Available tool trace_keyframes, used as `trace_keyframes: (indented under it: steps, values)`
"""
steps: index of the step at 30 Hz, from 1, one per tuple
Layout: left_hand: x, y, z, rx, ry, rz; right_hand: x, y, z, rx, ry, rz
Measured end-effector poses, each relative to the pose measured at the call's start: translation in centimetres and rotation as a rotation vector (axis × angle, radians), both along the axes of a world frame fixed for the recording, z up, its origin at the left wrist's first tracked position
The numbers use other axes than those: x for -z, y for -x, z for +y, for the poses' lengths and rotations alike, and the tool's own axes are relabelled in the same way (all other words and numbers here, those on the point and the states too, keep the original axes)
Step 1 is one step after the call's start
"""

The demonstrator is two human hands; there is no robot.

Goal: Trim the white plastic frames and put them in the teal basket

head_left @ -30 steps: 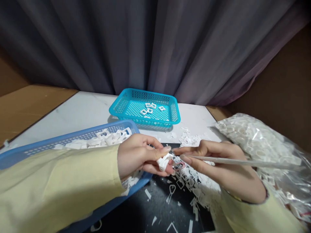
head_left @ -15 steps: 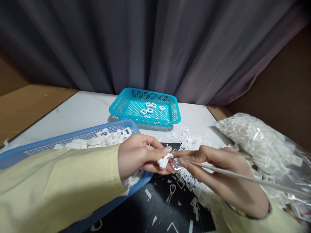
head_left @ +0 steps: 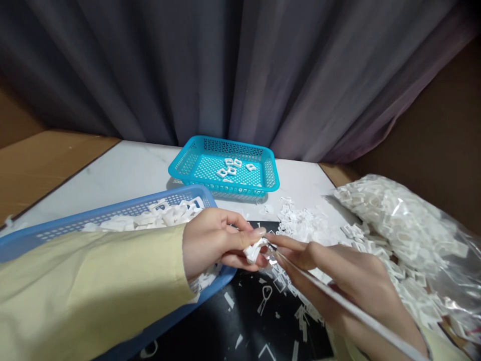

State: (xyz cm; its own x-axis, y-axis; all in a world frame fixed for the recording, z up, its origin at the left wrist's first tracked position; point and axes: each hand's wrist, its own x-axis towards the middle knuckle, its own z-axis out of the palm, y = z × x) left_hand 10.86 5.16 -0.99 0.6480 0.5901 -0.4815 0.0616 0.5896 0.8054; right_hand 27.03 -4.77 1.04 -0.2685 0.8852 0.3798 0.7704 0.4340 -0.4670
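My left hand (head_left: pixel 221 235) pinches a small white plastic piece (head_left: pixel 254 251) between thumb and fingers, just above the near corner of the blue basket. My right hand (head_left: pixel 345 271) is closed on a thin white rod-like tool (head_left: pixel 341 299), which runs back past the wrist to the lower right. The tool's dark tip touches or nearly touches the white piece; the exact contact is too small to tell. Beneath both hands, white scraps and thin frames (head_left: pixel 266 296) are scattered on a black mat (head_left: pixel 225 331).
A blue basket (head_left: pixel 112 206) full of white pieces stands at the left, under my left forearm. Behind it, a turquoise basket (head_left: pixel 224 188) holds several white square frames. At right lie a clear bag (head_left: pixel 406 215) of white pieces and a loose heap (head_left: pixel 304 220). A grey curtain (head_left: pixel 210 75) hangs behind.
My right hand has turned and shifted slightly down, so the rod-like tool now slopes more steeply. My left hand has stayed in place with the white piece.
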Motion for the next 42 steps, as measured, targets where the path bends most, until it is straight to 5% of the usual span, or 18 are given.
trace_keyframes:
  steps: [11, 29, 36, 42]
  values:
    - [-0.1, 0.0, -0.2, -0.010, -0.013, 0.007, 0.4, 0.2, 0.0, 0.035, -0.017, -0.054]
    - [-0.1, -0.1, 0.5, 0.016, 0.158, 0.060, 2.9, 0.6, 1.6, -0.091, -0.435, -0.452]
    - [-0.1, -0.1, 0.3, 0.095, 0.040, 0.059, 1.5, -2.4, 2.7, 0.101, -0.285, -0.187]
    - [-1.0, 0.2, 0.5, 0.150, -0.100, 0.039, 1.6, -3.2, 3.4, 0.100, -0.077, -0.422]
